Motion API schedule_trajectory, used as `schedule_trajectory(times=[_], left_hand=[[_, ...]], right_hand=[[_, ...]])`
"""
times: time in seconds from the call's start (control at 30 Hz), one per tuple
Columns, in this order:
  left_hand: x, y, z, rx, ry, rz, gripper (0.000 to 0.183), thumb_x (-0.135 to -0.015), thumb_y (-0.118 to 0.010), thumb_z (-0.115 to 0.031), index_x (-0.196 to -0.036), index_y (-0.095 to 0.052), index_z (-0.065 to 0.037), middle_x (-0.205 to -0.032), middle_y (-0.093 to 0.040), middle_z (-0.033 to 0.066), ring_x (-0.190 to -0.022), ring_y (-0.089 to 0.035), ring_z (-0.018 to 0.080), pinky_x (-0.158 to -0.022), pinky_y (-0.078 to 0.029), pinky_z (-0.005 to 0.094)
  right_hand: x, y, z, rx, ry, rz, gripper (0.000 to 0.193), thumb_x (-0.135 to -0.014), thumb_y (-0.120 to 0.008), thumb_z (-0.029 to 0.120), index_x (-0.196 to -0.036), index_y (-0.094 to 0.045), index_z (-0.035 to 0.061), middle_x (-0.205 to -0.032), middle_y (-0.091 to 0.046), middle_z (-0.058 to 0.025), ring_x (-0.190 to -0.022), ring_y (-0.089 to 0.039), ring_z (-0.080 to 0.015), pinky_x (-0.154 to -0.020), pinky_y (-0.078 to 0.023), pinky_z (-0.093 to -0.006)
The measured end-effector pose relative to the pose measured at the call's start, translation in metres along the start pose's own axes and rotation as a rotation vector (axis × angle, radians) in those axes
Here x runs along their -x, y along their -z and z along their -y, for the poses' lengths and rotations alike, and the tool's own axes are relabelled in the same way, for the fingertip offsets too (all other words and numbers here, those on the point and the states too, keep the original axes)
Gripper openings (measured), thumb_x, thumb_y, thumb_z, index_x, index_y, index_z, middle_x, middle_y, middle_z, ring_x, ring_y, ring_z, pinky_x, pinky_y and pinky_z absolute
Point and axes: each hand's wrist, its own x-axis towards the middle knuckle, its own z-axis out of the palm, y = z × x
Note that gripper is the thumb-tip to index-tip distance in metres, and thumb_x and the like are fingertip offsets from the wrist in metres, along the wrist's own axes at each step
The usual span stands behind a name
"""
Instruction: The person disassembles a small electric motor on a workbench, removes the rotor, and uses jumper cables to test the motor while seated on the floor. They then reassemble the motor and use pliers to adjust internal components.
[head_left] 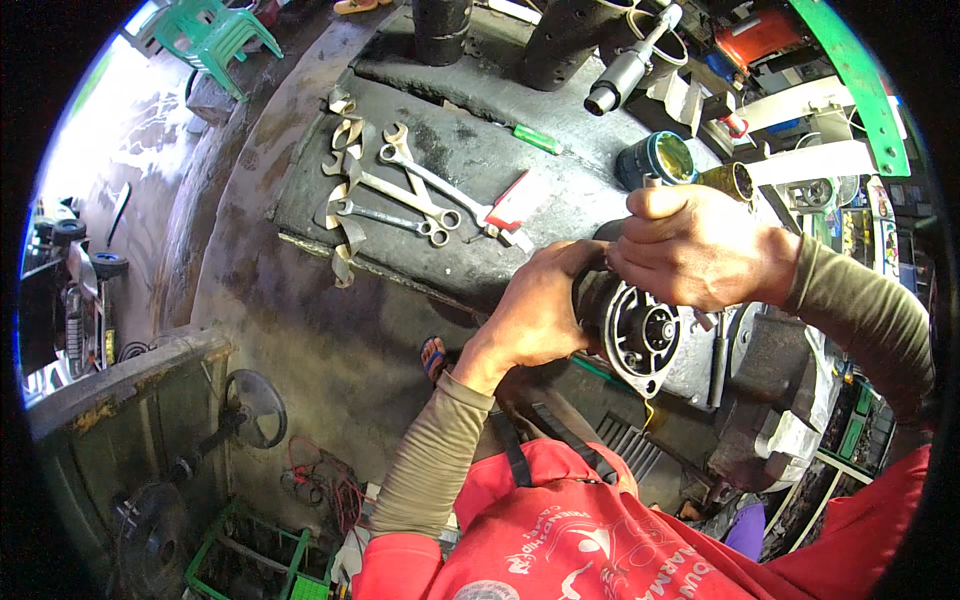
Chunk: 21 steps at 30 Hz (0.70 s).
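Note:
My left hand (540,305) is wrapped round the side of a dark round motor-like housing (603,345), whose pale spoked end flange (640,345) faces me with a toothed shaft in its middle. Just above the flange, my right hand (690,245) is closed in a fist. A small metal end shows over its thumb, but the fingers hide the rest of what it grips. To the left on the dark bench lie several combination wrenches (405,205). Beside them are a red flat piece (515,200) and a green handle (537,139).
A dark can of yellowish liquid (660,160) stands beyond my right hand. Behind it are a metal cylinder with a shaft (628,75) and dark upright tubes (440,30). A heavy metal casting (775,380) sits at the right. A steering wheel (255,408) is at lower left.

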Motion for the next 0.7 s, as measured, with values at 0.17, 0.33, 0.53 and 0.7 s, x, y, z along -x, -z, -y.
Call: schedule_trajectory(times=[0.17, 0.33, 0.53, 0.7], left_hand=[[0.0048, 0.0021, 0.0003, -0.042, -0.051, -0.004, 0.081, -0.062, -0.093, -0.021, -0.134, -0.061, -0.002, -0.128, -0.068, 0.0204, -0.125, -0.063, 0.0402, -0.111, -0.048, 0.0471], [0.0047, -0.0034, 0.0055, -0.068, -0.027, -0.011, 0.081, -0.062, -0.092, -0.022, -0.133, -0.062, -0.002, -0.13, -0.066, 0.0202, -0.126, -0.061, 0.041, -0.11, -0.046, 0.0482], [0.0047, -0.006, 0.0052, 0.016, -0.076, -0.086, 0.083, -0.058, -0.092, -0.015, -0.135, -0.063, -0.009, -0.119, -0.069, 0.0128, -0.118, -0.063, 0.0372, -0.105, -0.046, 0.0466], [0.0051, -0.0063, 0.0086, 0.031, -0.083, -0.078, 0.081, -0.059, -0.091, -0.015, -0.135, -0.063, -0.01, -0.124, -0.069, 0.0123, -0.124, -0.062, 0.0355, -0.108, -0.044, 0.0463]], right_hand=[[-0.0016, -0.002, 0.0066, -0.06, -0.053, -0.03, 0.019, -0.071, -0.063, 0.03, -0.075, -0.059, 0.0115, -0.075, -0.059, -0.0027, -0.085, -0.062, -0.0214, -0.09, -0.049, -0.0336], [-0.0006, -0.0058, 0.0095, -0.078, -0.122, -0.023, 0.02, -0.072, -0.061, 0.033, -0.074, -0.057, 0.0135, -0.073, -0.056, -0.0019, -0.083, -0.06, -0.022, -0.087, -0.051, -0.0348], [-0.0004, -0.0075, 0.0099, -0.065, -0.137, -0.006, 0.021, -0.068, -0.062, 0.036, -0.072, -0.054, 0.0169, -0.071, -0.053, -0.0002, -0.082, -0.059, -0.0193, -0.078, -0.051, -0.0306], [-0.0026, -0.0069, 0.0079, -0.054, -0.112, 0.001, 0.021, -0.065, -0.061, 0.035, -0.072, -0.054, 0.017, -0.07, -0.053, 0.0007, -0.077, -0.059, -0.0177, -0.077, -0.05, -0.0294]])
